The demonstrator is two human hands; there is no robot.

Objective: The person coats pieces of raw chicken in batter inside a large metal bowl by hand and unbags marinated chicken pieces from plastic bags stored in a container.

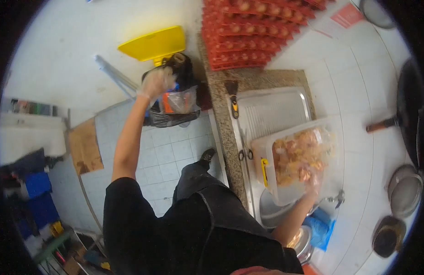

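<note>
My left hand (158,83), in a clear plastic glove, reaches out over a bin lined with a black bag (168,120). Its fingers look curled closed, and blur hides whatever they may hold. Clear and orange plastic packaging (179,101) lies at the bin's top. On the other side, my gloved right hand (314,179) is inside a clear plastic tub (281,195), its fingers closed around a piece of raw meat (305,174). More raw meat, apparently chicken (294,153), fills much of the tub. A yellow clip (264,172) shows on the tub's near side.
The tub stands on a steel sink unit (276,103) beside scissors (245,154) and a scraper (233,98). Red egg trays (248,34) are stacked beyond. A yellow dustpan (154,43) rises behind the bin. Pans (404,190) hang at right; a tap (335,199) is near the tub.
</note>
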